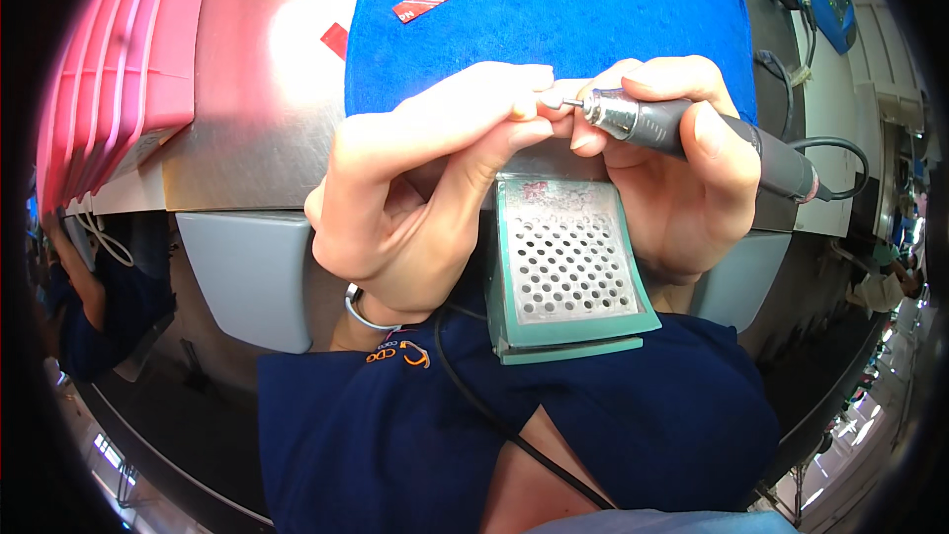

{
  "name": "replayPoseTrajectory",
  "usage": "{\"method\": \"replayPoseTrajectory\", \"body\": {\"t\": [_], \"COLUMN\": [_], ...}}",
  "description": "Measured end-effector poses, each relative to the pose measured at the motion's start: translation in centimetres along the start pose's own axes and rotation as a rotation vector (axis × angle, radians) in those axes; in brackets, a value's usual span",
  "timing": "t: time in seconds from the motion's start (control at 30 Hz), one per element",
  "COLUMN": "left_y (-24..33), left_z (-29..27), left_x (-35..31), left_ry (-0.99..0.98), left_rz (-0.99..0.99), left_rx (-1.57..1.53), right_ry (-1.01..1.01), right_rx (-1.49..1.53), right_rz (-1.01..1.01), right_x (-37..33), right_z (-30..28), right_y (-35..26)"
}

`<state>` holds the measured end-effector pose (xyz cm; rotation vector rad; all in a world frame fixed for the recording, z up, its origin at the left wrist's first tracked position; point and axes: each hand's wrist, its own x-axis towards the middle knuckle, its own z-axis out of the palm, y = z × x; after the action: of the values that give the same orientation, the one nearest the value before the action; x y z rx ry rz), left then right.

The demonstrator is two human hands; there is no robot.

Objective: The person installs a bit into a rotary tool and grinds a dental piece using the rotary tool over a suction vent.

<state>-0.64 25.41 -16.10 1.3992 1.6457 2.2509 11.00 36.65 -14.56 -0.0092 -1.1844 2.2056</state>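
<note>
Blue towel-like cloth lies beyond a green-framed, perforated metal vent. R hand is clamped round a black-and-silver pen-shaped rotary tool, just past the vent's far end; L hand curls in at its thin metal bit, can't tell if pinching sth. Risk: bit could skid into L fingertips b/c they're v. close. Tool's long axis runs approx. L–R, bit pointing L.
</note>
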Motion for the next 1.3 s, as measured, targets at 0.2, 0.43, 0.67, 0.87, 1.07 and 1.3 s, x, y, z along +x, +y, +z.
{"method": "replayPoseTrajectory", "body": {"t": [0.2, 0.43, 0.67, 0.87, 1.07, 1.3], "left_y": [-0.29, 0.33, -0.35, 0.22, 0.23, 0.36], "left_z": [-0.28, -0.16, -0.17, -0.32, -0.35, -0.65], "left_x": [0.0, 0.08, 0.06, 0.3, 0.08, 0.29], "left_ry": [-0.03, -0.021, -0.007, -0.018, -0.011, -0.048], "left_rz": [0.008, -0.035, 0.021, -0.006, 0.008, 0.021], "left_rx": [-0.031, -0.072, -0.115, -0.01, -0.007, -0.015], "right_ry": [-0.018, 0.037, -0.058, -0.059, -0.037, -0.034], "right_rx": [-0.066, -0.13, -0.076, -0.06, -0.121, -0.086], "right_rz": [-0.007, 0.01, -0.005, 0.01, 0.008, -0.005], "right_x": [0.09, 0.08, 0.14, 0.02, 0.06, -0.05], "right_z": [0.05, 0.52, -0.13, -0.01, 0.04, 0.13], "right_y": [0.07, -0.08, 0.15, -0.03, -0.11, 0.28]}}
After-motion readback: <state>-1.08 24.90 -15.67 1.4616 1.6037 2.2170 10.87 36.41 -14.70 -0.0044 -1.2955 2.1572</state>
